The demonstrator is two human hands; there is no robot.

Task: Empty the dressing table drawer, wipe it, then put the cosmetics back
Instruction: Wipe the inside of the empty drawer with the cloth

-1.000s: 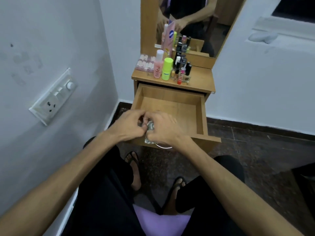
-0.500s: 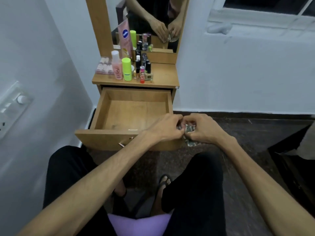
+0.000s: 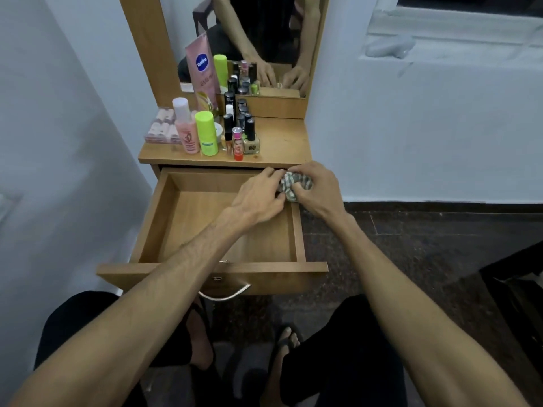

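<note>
The wooden drawer [image 3: 188, 218] is pulled out and holds nothing. Above its back right corner, both hands hold a bunched striped cloth [image 3: 293, 185]. My left hand [image 3: 260, 195] pinches the cloth's left side. My right hand [image 3: 316, 190] grips it from the right with curled fingers. The cosmetics stand on the dressing table top [image 3: 282, 142]: a pink bottle [image 3: 186, 132], a green bottle [image 3: 206, 133], a pink tube [image 3: 202, 74], a small red tube [image 3: 237, 143] and several nail polish bottles [image 3: 250, 139].
A mirror [image 3: 264, 39] rises behind the table top. A pack of small pink containers [image 3: 161, 127] lies at the top's left. White walls close in on both sides. A dark piece of furniture [image 3: 517, 292] stands at the right. My knees and sandalled feet are below the drawer front.
Both hands with the cloth have moved from in front of the drawer's front edge up to its back right corner. The camera view has shifted as well.
</note>
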